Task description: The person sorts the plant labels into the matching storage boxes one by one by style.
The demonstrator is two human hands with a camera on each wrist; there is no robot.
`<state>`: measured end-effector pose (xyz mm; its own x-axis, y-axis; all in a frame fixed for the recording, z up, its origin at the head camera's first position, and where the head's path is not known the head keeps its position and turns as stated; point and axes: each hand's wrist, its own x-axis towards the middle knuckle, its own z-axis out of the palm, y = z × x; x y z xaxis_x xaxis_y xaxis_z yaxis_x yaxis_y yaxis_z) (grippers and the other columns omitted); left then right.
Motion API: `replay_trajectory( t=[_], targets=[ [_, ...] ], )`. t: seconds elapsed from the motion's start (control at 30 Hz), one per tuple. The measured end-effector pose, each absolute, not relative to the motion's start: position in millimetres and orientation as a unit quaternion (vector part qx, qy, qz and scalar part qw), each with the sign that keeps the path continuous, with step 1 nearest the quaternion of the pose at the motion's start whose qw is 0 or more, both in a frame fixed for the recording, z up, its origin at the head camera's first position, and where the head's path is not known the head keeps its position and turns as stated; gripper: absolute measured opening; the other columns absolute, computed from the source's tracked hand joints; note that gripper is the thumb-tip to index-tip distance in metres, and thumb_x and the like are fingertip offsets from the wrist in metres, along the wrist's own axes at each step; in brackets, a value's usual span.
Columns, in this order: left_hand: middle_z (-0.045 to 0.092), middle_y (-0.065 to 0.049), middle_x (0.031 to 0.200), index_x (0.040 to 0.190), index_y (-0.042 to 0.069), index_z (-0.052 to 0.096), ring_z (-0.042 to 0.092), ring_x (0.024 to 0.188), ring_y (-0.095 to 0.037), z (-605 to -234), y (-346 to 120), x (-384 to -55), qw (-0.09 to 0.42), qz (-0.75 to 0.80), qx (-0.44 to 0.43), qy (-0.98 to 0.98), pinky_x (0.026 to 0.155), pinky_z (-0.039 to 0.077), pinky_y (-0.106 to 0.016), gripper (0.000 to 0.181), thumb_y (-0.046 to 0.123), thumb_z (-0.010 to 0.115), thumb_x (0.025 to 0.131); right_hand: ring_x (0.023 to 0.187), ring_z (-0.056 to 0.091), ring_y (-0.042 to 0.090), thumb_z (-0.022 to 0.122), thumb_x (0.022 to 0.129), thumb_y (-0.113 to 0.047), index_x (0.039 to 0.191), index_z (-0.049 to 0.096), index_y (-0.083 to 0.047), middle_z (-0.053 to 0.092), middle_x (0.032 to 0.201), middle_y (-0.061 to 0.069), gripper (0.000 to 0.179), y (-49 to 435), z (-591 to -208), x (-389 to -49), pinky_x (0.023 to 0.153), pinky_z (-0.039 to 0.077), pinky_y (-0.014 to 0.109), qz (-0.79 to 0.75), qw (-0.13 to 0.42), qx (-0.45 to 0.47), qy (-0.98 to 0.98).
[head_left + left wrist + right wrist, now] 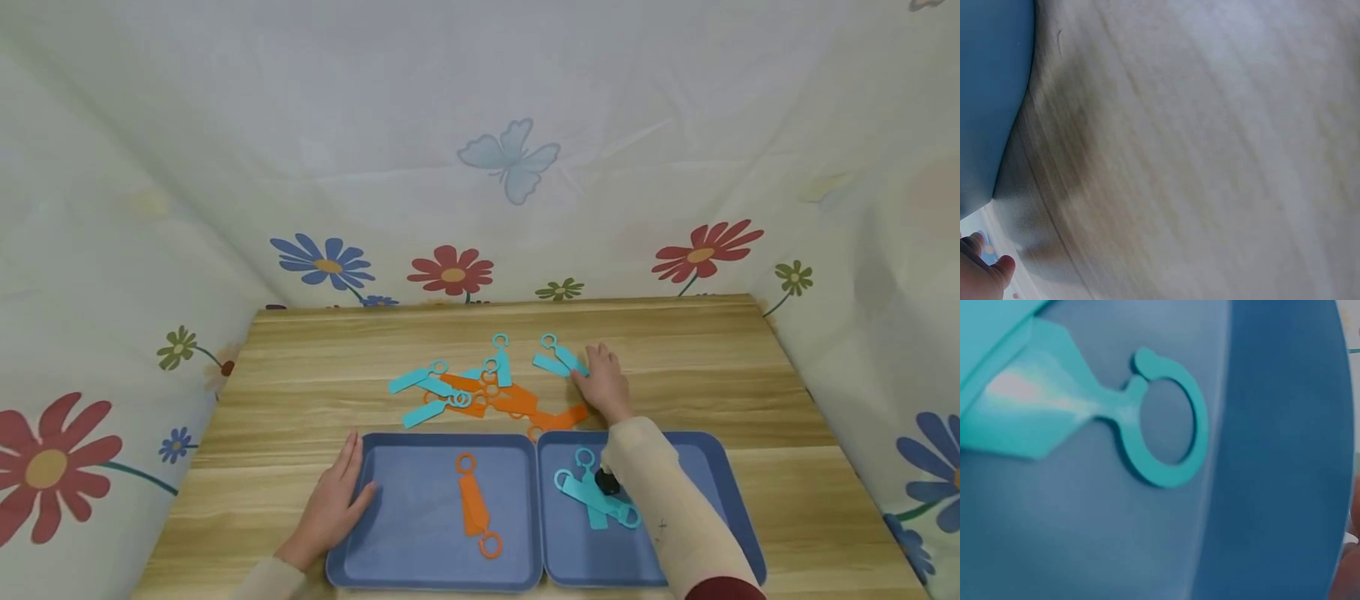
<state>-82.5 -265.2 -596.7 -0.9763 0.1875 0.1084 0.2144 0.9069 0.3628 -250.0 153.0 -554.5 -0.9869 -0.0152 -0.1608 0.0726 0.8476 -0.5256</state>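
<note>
My right hand (603,385) reaches over the right tray to the table behind it. Its thumb and fingers are spread around the end of a turquoise ring tag (572,358), part of which the hand hides. Another turquoise tag (551,365) lies against that one. At the left tray (442,575), my left hand (330,504) rests along the outer left rim with straight fingers, the thumb over the edge. One orange ring tag (474,504) lies in this tray. Several turquoise tags (596,500) lie crossed in the right tray (705,467); the right wrist view shows a tag's split ring (1200,425) up close.
Behind the trays, orange tags (517,398) and turquoise tags (423,412) lie in a loose, overlapping pile on the wooden table (300,358). The two trays stand side by side at the front. Flowered cloth (375,183) hangs around the back and sides.
</note>
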Motion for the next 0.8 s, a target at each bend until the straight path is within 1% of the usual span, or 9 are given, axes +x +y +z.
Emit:
replay_trajectory(
  t=[0.2, 0.23, 0.33, 0.37, 0.47, 0.7, 0.8],
  targets=[
    [0.017, -0.020, 0.146, 0.137, -0.005, 0.023, 0.032, 0.126, -0.038, -597, -265, -84, 0.043, -0.194, -0.102, -0.975, 0.094, 0.034, -0.053, 0.068, 0.026, 0.054, 0.086, 0.130, 0.019, 0.038, 0.049, 0.089, -0.027, 0.125, 0.048, -0.002, 0.022, 0.143, 0.022, 0.044, 149, -560, -249, 0.093, 0.028, 0.062, -0.259, 0.054, 0.030, 0.964],
    [0.018, -0.020, 0.145, 0.137, -0.006, 0.023, 0.032, 0.125, -0.039, -597, -264, -83, 0.046, -0.196, -0.104, -0.974, 0.094, 0.035, -0.053, 0.068, 0.026, 0.055, 0.085, 0.129, 0.020, 0.038, 0.050, 0.089, -0.026, 0.122, 0.051, -0.002, 0.024, 0.142, 0.022, 0.041, 149, -562, -249, 0.093, 0.029, 0.061, -0.259, 0.048, 0.031, 0.964],
    [0.019, -0.021, 0.145, 0.136, -0.007, 0.025, 0.033, 0.125, -0.039, -597, -264, -82, 0.052, -0.199, -0.109, -0.973, 0.093, 0.035, -0.053, 0.068, 0.025, 0.056, 0.085, 0.121, 0.032, 0.036, 0.055, 0.086, -0.022, 0.113, 0.058, -0.001, 0.039, 0.132, 0.022, 0.035, 149, -568, -247, 0.090, 0.035, 0.057, -0.248, 0.024, 0.036, 0.968],
    [0.019, -0.021, 0.145, 0.136, -0.007, 0.025, 0.033, 0.125, -0.039, -597, -264, -82, 0.054, -0.198, -0.109, -0.973, 0.093, 0.035, -0.053, 0.068, 0.025, 0.056, 0.084, 0.117, 0.036, 0.036, 0.056, 0.085, -0.021, 0.110, 0.059, -0.001, 0.043, 0.126, 0.021, 0.033, 149, -569, -246, 0.088, 0.037, 0.055, -0.246, 0.018, 0.039, 0.968],
    [0.020, -0.021, 0.145, 0.136, -0.007, 0.026, 0.033, 0.124, -0.038, -597, -264, -82, 0.058, -0.194, -0.108, -0.973, 0.093, 0.036, -0.053, 0.068, 0.025, 0.057, 0.084, 0.105, 0.043, 0.033, 0.057, 0.083, -0.019, 0.104, 0.061, 0.000, 0.050, 0.112, 0.018, 0.028, 150, -572, -246, 0.084, 0.039, 0.050, -0.242, 0.007, 0.053, 0.969],
    [0.021, -0.021, 0.144, 0.135, -0.006, 0.027, 0.038, 0.121, -0.038, -598, -264, -81, 0.072, -0.182, -0.111, -0.974, 0.090, 0.037, -0.053, 0.069, 0.026, 0.058, 0.083, 0.090, 0.046, 0.032, 0.053, 0.075, -0.010, 0.087, 0.064, -0.002, 0.054, 0.094, 0.016, 0.018, 150, -569, -245, 0.075, 0.038, 0.044, -0.238, -0.017, 0.080, 0.968],
    [0.023, -0.021, 0.143, 0.135, -0.006, 0.028, 0.038, 0.121, -0.038, -598, -263, -80, 0.075, -0.181, -0.109, -0.974, 0.090, 0.038, -0.052, 0.068, 0.026, 0.059, 0.083, 0.082, 0.050, 0.031, 0.052, 0.073, -0.008, 0.082, 0.066, -0.003, 0.058, 0.087, 0.014, 0.018, 151, -566, -244, 0.071, 0.041, 0.041, -0.244, -0.028, 0.080, 0.966]
  ],
)
